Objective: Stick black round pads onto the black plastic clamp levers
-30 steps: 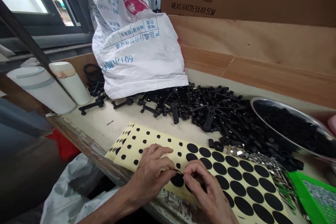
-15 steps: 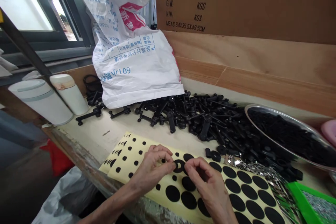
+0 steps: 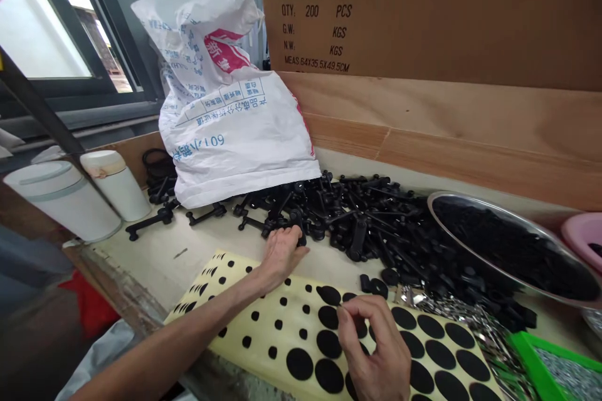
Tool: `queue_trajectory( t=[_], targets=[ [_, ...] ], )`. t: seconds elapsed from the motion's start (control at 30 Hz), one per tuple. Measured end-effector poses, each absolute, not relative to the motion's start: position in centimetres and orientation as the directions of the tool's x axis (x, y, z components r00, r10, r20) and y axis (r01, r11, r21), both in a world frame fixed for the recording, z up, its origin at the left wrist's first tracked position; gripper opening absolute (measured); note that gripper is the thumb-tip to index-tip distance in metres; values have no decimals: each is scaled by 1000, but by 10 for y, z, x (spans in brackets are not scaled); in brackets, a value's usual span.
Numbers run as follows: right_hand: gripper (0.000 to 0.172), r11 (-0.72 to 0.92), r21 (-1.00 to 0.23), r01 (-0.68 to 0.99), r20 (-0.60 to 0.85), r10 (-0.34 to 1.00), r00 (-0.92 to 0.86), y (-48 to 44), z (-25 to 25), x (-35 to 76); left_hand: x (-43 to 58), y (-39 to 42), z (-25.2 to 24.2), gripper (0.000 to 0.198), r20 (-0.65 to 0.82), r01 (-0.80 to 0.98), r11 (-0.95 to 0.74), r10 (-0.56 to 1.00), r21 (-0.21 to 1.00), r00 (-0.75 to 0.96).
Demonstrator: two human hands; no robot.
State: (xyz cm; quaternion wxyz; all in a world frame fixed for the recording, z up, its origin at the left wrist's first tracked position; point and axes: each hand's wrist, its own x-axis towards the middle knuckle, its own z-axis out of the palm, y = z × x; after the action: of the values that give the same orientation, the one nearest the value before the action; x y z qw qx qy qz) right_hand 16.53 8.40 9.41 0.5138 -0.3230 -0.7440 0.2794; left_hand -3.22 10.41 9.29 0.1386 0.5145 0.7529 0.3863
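Note:
My left hand [image 3: 283,253] reaches to the near edge of a heap of black plastic arm parts [image 3: 360,239], its fingers closed around one black plastic part [image 3: 297,219] there. Most of that part is hidden by the fingers. My right hand [image 3: 376,346] hovers over a yellow backing sheet [image 3: 263,326], thumb and forefinger pinched together. Whatever sits in that pinch is too small or hidden to make out. Large black round stickers [image 3: 300,364] cover the sheet's right side, and small black dots lie on its left side.
Behind the heap stands a white woven sack [image 3: 239,138]. A metal bowl of black pieces [image 3: 435,203], shiny metal parts [image 3: 475,319] and a green tray [image 3: 529,351] lie right. Two white flasks [image 3: 61,200] stand left. A cardboard box [image 3: 423,19] rises behind.
My left hand has left the black ring that both hands held over the sheet and moved forward to the black parts. My right hand stays over the sheet, slightly lower; the view has tilted up.

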Motion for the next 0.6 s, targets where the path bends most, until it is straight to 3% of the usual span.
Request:
queue_trajectory(
  t=[0.1,0.13,0.23,0.33,0.47,0.53,0.6],
  targets=[
    [4,518,-830,208,473,850,-231,93,91,169,-30,97,104,9,167,586,141,883,798,-439],
    [12,455,-867,205,414,884,-216,96,90,169,-29,88,112,12,158,562,128,888,817,-432],
    [59,304,-941,147,258,927,-271,101,90,168,-28,53,139,11,52,353,75,940,933,-338],
    [85,180,-983,-17,163,844,-511,97,92,164,-27,25,151,8,-107,-179,75,979,981,-172],
    [77,-33,-988,-152,68,785,-616,86,93,158,-15,17,137,12,-157,-571,24,970,821,-184],
    [75,-9,-986,-169,86,834,-545,83,92,155,-3,18,127,17,-157,-631,-40,955,774,-253],
    [76,55,-988,-143,117,876,-468,81,89,154,11,18,119,28,-150,-588,-47,948,807,-282]
  ],
)
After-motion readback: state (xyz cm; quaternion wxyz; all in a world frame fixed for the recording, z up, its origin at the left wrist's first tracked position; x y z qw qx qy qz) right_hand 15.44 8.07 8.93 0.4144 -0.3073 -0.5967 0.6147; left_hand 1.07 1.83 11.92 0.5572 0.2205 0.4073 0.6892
